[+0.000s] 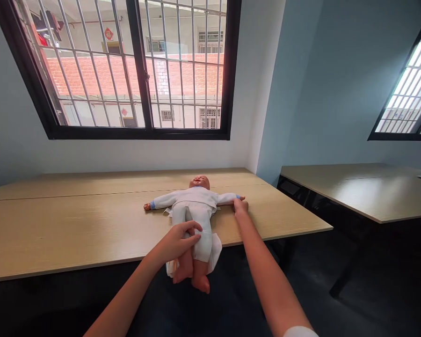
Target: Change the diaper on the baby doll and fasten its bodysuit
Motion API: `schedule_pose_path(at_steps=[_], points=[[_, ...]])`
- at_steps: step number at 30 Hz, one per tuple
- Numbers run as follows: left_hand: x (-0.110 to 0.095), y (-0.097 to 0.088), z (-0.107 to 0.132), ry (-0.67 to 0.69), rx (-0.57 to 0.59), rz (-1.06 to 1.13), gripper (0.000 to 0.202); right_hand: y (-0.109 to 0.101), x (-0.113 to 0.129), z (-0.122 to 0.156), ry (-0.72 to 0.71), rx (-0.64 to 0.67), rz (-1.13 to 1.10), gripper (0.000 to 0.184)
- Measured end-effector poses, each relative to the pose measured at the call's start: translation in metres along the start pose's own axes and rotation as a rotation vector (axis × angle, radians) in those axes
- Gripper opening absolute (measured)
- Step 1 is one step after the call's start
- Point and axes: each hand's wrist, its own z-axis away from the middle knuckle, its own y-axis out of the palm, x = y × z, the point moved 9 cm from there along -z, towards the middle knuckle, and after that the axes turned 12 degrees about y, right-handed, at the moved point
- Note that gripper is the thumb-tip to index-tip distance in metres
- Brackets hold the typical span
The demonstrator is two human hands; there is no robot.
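A baby doll in white clothes lies on its back on the wooden table, head toward the window, arms spread out. Its bare feet hang over the table's front edge. My left hand grips the doll's left-side leg around the white trouser fabric near the knee. My right hand rests on the doll's outstretched hand at the right, fingers closed over it. White cloth lies bunched under the doll's legs at the edge.
A large barred window sits above the table. A second wooden table stands to the right across a dark gap of floor. Another window is at the far right.
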Motion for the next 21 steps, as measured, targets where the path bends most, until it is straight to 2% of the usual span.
schedule_pose_path(at_steps=[3,6,9,12,15,18,21], points=[[0.007,0.002,0.001,0.025,-0.017,0.005,0.03,-0.006,-0.012,0.026,0.044,0.144,-0.045,0.01],[0.01,0.005,0.001,0.035,-0.069,-0.004,0.025,-0.008,-0.035,0.079,-0.004,0.288,-0.052,0.023],[0.005,0.005,0.001,0.046,-0.113,-0.017,0.02,0.005,-0.051,0.148,-0.231,0.43,0.214,0.039],[-0.006,-0.008,0.003,0.053,-0.15,-0.033,0.021,0.018,-0.064,0.188,-0.332,0.428,0.553,0.066],[-0.011,-0.028,0.01,0.042,-0.128,-0.061,0.034,0.023,-0.065,0.19,-0.294,0.422,0.727,0.077],[-0.005,-0.048,0.024,0.074,-0.119,-0.156,0.036,0.019,-0.059,0.169,-0.221,0.488,0.613,0.069],[0.014,-0.064,0.04,0.083,-0.2,-0.315,0.039,0.01,-0.054,0.142,-0.153,0.544,0.494,0.061]])
